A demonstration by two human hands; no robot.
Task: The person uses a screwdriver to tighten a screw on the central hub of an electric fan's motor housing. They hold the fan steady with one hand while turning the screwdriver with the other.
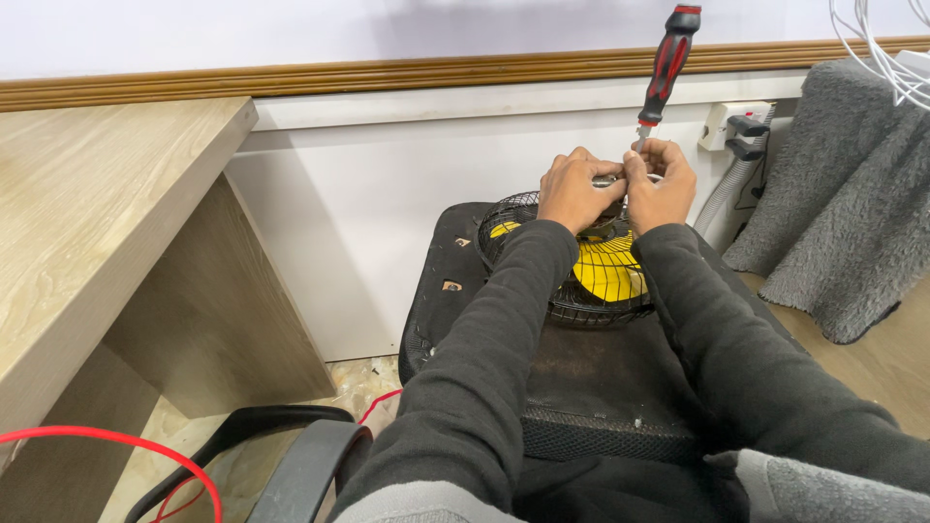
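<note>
A small fan with a black wire cage [523,215] and yellow blades [608,273] stands on a black padded seat [581,378]. My left hand [573,190] and my right hand [662,184] meet at the top of the cage, fingers closed around a small metal part there. A screwdriver with a red and black handle [666,66] rises upright from between my hands, its shaft pinched by my right fingers. Its tip is hidden behind my fingers. Both arms wear dark sleeves.
A light wooden desk [87,223] fills the left. White wall panel with wooden trim [387,73] lies behind. A wall socket with black plugs [741,126] and a grey fleece blanket [843,213] are at right. White cables [886,53] hang top right. A red wire [116,444] loops bottom left.
</note>
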